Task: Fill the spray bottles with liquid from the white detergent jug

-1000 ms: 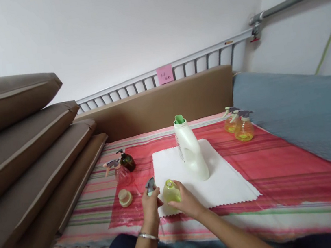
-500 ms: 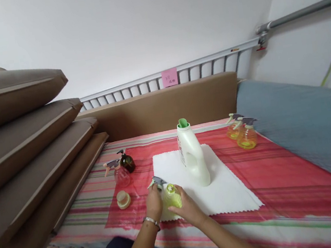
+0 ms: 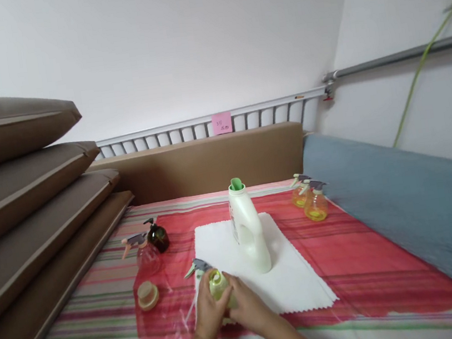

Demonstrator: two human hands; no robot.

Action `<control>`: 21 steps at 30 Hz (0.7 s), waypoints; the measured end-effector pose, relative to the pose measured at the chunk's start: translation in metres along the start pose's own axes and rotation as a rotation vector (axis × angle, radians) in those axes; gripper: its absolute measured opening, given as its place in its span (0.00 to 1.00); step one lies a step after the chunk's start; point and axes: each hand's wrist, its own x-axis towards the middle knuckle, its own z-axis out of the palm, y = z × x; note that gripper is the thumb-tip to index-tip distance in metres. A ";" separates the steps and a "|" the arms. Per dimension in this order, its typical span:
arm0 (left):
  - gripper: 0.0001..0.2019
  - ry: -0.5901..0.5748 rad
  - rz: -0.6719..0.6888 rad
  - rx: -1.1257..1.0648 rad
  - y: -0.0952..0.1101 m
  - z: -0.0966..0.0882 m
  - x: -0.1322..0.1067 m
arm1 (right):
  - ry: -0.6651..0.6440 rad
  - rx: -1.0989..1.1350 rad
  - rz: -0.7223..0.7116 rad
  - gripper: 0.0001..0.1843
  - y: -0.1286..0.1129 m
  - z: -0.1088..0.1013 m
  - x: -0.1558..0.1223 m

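Observation:
Both my left hand (image 3: 206, 310) and my right hand (image 3: 247, 304) are wrapped round a small yellow-green clear spray bottle (image 3: 218, 286), its open neck facing up. Its lower part is hidden by my fingers. A grey and pale green trigger sprayer head (image 3: 198, 265), with its thin tube, lies just beyond my left hand at the left edge of the white cloth (image 3: 295, 272). Past my hands on that cloth stands a large white jug (image 3: 248, 228), uncapped, with a green spout in its mouth.
At left are a pink spray bottle (image 3: 148, 256), a dark pump bottle (image 3: 158, 237) and a pale round cap (image 3: 147, 295). Two spray bottles with yellow liquid (image 3: 316, 206) stand at back right. Stacked brown cushions (image 3: 33, 174) rise on the left; a blue pad (image 3: 403, 206) borders the right.
My left hand has let go of the sprayer head, which now lies on the cloth's edge, and has joined my right hand on the bottle. The camera view has shifted.

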 end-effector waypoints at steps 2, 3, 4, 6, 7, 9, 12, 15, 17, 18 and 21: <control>0.23 0.013 0.016 0.018 -0.004 0.000 0.000 | 0.093 -0.037 0.006 0.21 -0.004 -0.028 -0.006; 0.23 0.018 0.021 0.031 -0.006 -0.001 -0.001 | 0.174 -0.054 0.022 0.17 -0.005 -0.044 -0.007; 0.23 0.023 0.025 0.044 -0.008 -0.001 -0.001 | 0.268 -0.068 0.048 0.16 -0.005 -0.059 -0.007; 0.23 0.031 0.034 0.061 -0.011 -0.001 -0.003 | 0.453 -0.081 0.125 0.21 0.000 -0.087 -0.001; 0.23 0.037 0.036 0.064 -0.012 -0.001 -0.004 | 0.512 -0.079 0.165 0.24 0.003 -0.097 0.005; 0.24 0.045 0.036 0.064 -0.014 0.000 -0.005 | 0.527 -0.059 0.222 0.25 0.011 -0.109 0.021; 0.24 0.028 0.025 0.062 -0.016 0.002 -0.005 | 0.408 -0.020 0.254 0.15 0.019 -0.109 0.050; 0.24 -0.015 0.027 0.057 -0.014 0.002 -0.007 | 0.312 0.005 0.284 0.12 0.016 -0.105 0.073; 0.26 -0.031 0.028 0.061 -0.011 0.002 -0.009 | 0.284 0.018 0.298 0.12 0.010 -0.105 0.084; 0.27 -0.036 0.023 0.066 -0.008 0.002 -0.010 | 0.278 0.025 0.302 0.11 0.006 -0.107 0.088; 0.28 -0.045 0.008 0.088 0.000 0.001 -0.013 | 0.259 0.045 0.313 0.11 -0.009 -0.118 0.087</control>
